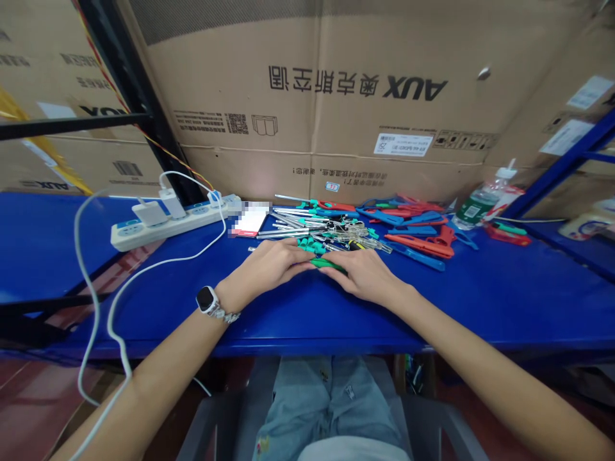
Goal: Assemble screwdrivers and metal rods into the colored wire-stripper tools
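A small green piece (pixel 328 263) lies between the fingertips of my two hands, above the blue tabletop. My left hand (pixel 281 261), with a watch on the wrist, pinches its left end. On the other end the fingers of my right hand (pixel 361 272) are closed, partly covering it. Just beyond my fingers are teal clips (pixel 311 246) and a pile of thin metal rods (pixel 300 224). Clear and metal parts (pixel 358 232) lie at the right of that pile. Farther right are orange gun-shaped pieces (pixel 425 243) and blue pieces (pixel 417 257).
A power strip (pixel 177 221) with plugs and white cables lies at the left. Beside it is a white and red card (pixel 252 219). A plastic bottle (pixel 480 203) stands at the back right. A large cardboard box (pixel 336 121) rises behind the blue table (pixel 307 320).
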Demonstrator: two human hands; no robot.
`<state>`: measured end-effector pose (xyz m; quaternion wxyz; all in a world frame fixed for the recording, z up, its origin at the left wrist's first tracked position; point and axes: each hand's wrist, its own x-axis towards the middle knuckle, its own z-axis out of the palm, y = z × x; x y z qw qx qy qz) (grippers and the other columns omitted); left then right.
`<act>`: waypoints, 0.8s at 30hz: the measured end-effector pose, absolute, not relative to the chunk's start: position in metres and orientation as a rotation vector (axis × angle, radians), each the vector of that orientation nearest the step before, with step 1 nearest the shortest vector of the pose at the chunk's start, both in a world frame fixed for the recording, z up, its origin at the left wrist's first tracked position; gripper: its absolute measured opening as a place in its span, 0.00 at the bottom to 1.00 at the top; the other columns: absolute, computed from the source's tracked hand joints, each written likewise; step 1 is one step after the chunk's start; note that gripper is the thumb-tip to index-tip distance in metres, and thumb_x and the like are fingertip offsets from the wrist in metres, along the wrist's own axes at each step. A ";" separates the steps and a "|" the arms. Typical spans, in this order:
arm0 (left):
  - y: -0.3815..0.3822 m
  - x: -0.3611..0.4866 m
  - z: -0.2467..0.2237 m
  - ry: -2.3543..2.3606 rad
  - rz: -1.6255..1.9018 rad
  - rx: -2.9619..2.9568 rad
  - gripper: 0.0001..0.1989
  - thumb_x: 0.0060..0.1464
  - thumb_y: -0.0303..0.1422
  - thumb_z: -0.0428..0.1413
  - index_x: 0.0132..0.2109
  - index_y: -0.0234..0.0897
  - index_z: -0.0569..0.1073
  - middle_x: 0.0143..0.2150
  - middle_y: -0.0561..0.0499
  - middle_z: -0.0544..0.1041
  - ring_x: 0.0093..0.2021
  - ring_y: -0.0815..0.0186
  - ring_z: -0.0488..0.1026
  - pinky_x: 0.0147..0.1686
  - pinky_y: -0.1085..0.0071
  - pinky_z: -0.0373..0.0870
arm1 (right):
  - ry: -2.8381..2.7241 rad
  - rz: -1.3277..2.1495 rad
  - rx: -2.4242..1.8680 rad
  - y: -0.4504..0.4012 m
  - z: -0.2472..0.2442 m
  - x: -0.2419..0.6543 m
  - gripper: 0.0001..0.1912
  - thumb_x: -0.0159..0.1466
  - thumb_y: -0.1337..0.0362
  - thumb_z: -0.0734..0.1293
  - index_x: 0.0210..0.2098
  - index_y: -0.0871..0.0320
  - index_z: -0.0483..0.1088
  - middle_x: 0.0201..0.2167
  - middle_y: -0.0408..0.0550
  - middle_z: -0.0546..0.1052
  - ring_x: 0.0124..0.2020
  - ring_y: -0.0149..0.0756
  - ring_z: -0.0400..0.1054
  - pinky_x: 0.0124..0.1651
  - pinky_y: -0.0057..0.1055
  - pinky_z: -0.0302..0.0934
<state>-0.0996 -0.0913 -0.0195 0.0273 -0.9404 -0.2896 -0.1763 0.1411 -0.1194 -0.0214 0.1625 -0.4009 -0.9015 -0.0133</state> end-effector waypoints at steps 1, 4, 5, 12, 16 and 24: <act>-0.091 -0.100 -0.019 -0.921 -0.552 -2.912 0.18 0.71 0.41 0.49 0.53 0.38 0.79 0.41 0.44 0.82 0.42 0.60 0.79 0.40 0.65 0.73 | -2.554 -0.037 -1.156 -0.119 -0.021 0.141 0.18 0.75 0.53 0.59 0.47 0.55 0.76 0.39 0.48 0.83 0.36 0.39 0.76 0.33 0.31 0.52; -0.090 -0.099 -0.017 -0.978 -0.606 -2.952 0.17 0.70 0.41 0.51 0.53 0.37 0.79 0.42 0.43 0.82 0.42 0.60 0.79 0.42 0.64 0.73 | -2.512 -0.032 -1.192 -0.120 -0.021 0.140 0.15 0.73 0.54 0.61 0.47 0.55 0.76 0.39 0.48 0.84 0.35 0.39 0.76 0.33 0.31 0.52; -0.090 -0.099 -0.017 -0.981 -0.623 -2.974 0.17 0.70 0.41 0.51 0.52 0.37 0.79 0.43 0.43 0.82 0.43 0.60 0.79 0.43 0.64 0.73 | -2.504 -0.031 -1.202 -0.120 -0.022 0.139 0.15 0.73 0.54 0.62 0.47 0.54 0.77 0.40 0.48 0.84 0.35 0.39 0.76 0.33 0.31 0.52; -0.093 -0.099 -0.016 -0.983 -0.604 -3.094 0.16 0.71 0.39 0.51 0.54 0.37 0.78 0.48 0.44 0.83 0.46 0.60 0.81 0.45 0.66 0.73 | -2.582 -0.070 -1.199 -0.121 -0.021 0.137 0.19 0.75 0.52 0.57 0.57 0.53 0.72 0.48 0.50 0.82 0.43 0.42 0.77 0.36 0.32 0.58; -0.096 -0.099 -0.014 -1.020 -0.549 -3.028 0.17 0.70 0.40 0.51 0.54 0.37 0.79 0.46 0.43 0.84 0.43 0.59 0.81 0.42 0.65 0.74 | -2.634 -0.148 -1.226 -0.123 -0.022 0.134 0.24 0.76 0.50 0.53 0.61 0.53 0.69 0.49 0.53 0.81 0.42 0.42 0.76 0.35 0.31 0.57; -0.095 -0.099 -0.018 -0.908 -0.603 -3.038 0.17 0.71 0.40 0.51 0.57 0.39 0.78 0.50 0.44 0.83 0.46 0.59 0.81 0.45 0.64 0.76 | -2.669 -0.221 -1.177 -0.121 -0.020 0.140 0.24 0.77 0.50 0.52 0.55 0.56 0.71 0.41 0.52 0.83 0.33 0.39 0.75 0.30 0.31 0.50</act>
